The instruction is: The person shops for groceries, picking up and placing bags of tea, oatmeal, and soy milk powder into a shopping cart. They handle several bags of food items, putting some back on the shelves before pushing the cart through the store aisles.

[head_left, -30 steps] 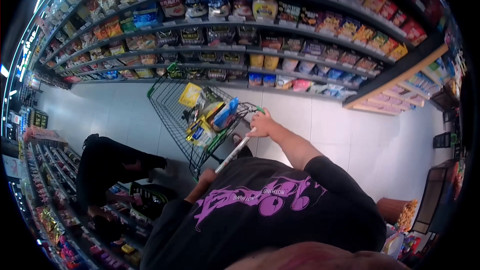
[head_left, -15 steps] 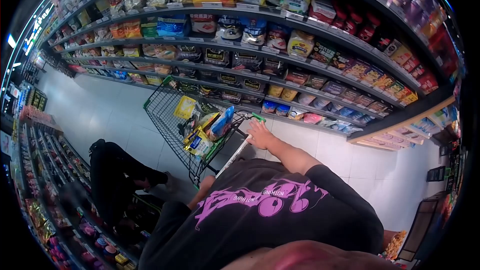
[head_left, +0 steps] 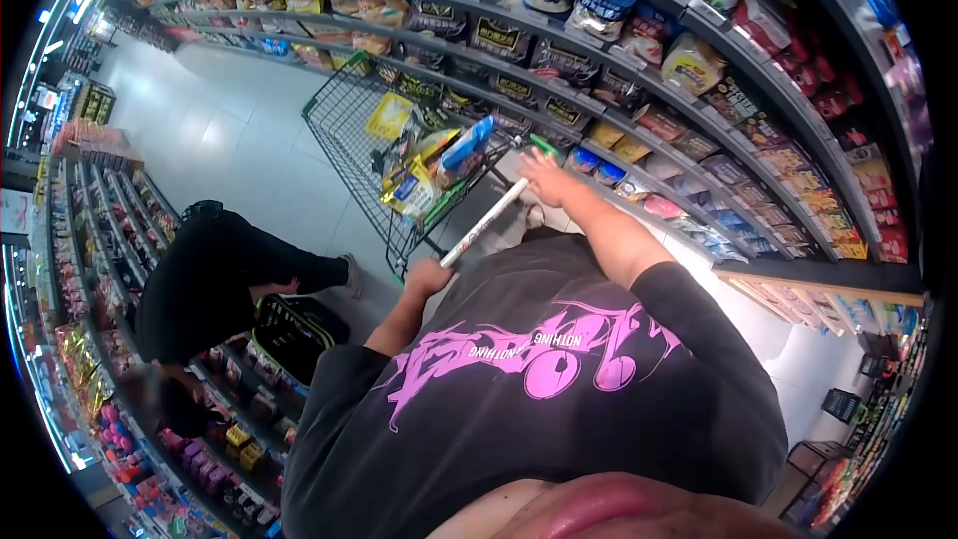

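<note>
A shopping cart [head_left: 349,155] with green corner trim stands ahead of me, its white handle [head_left: 487,223] running diagonally toward my body. My left hand [head_left: 429,276] is closed at the near left end of the handle. Over the far right end lies my right hand [head_left: 547,180], its fingers bent across the bar beside the green trim. Inside the cart are a yellow packet [head_left: 392,115], a blue bag [head_left: 466,147] and a yellow-and-white bag [head_left: 412,190], heaped with other packages.
Shelves of bagged and boxed food [head_left: 599,15] curve along the right, close to the cart. On the left, a person in black [head_left: 205,279] bends by lower shelves, near a black-and-green basket [head_left: 299,334]. Pale floor tiles [head_left: 225,130] stretch away along the aisle.
The view has tilted and shifted, bringing my left hand and more of the handle into sight. The basket beside the bending person shows more clearly. Both hands stay at the cart.
</note>
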The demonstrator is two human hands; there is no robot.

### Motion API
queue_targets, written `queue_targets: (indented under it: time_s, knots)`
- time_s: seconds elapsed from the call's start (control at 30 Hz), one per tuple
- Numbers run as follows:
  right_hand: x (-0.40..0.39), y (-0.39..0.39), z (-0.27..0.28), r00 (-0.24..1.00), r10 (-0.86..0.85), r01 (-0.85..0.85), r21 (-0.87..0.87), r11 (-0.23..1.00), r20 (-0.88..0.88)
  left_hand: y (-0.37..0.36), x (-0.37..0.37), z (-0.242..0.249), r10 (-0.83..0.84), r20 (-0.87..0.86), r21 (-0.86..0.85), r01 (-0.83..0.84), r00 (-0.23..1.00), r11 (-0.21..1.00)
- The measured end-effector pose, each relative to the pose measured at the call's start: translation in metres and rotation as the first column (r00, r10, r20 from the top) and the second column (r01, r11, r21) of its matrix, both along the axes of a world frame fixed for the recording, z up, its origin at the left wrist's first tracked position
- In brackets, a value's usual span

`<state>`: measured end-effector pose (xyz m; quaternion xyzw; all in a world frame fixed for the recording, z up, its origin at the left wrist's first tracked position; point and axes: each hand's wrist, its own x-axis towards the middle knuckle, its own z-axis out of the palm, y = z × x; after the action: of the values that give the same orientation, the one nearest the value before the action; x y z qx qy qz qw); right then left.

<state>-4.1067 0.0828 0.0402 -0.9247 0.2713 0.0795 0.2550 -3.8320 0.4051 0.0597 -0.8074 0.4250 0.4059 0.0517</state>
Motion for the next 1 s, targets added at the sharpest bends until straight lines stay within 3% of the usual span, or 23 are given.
queue_targets:
  time_s: [0.13,0.3,0.53,0.83,0.9,0.93,1.0]
  knots:
    - [0.023,-0.028,0.021,0.999,0.052,-0.052,0.025,0.998,0.004,-0.026,0.009,0.023,0.066,0.003,-0.018,-0.066,0.998,0.998]
    - [0.055,-0.07,0.04,0.996,0.09,-0.092,0.103,0.99,0.03,-0.052,0.031,0.002,0.11,0.009,-0.032,-0.109,0.994,0.993]
    - [0.1,-0.136,0.006,0.963,0.209,-0.239,0.176,0.955,0.173,-0.089,0.062,0.002,0.173,-0.015,-0.004,-0.173,0.985,0.985]
    - [0.154,-0.177,0.017,0.944,0.297,-0.322,0.216,0.922,0.141,-0.123,0.1,0.012,0.246,0.012,-0.027,-0.246,0.969,0.969]
    - [0.166,-0.185,0.011,0.933,0.326,-0.353,0.212,0.911,0.153,-0.13,0.113,0.012,0.213,0.012,0.103,-0.213,0.977,0.972]
    - [0.17,-0.188,0.01,0.929,0.336,-0.364,0.216,0.906,0.156,-0.146,0.108,0.058,0.223,-0.084,0.121,-0.212,0.971,0.97]
    - [0.179,-0.193,0.011,0.922,0.355,-0.382,0.21,0.9,0.155,-0.163,0.155,0.045,0.086,-0.214,0.325,-0.012,0.973,0.946]
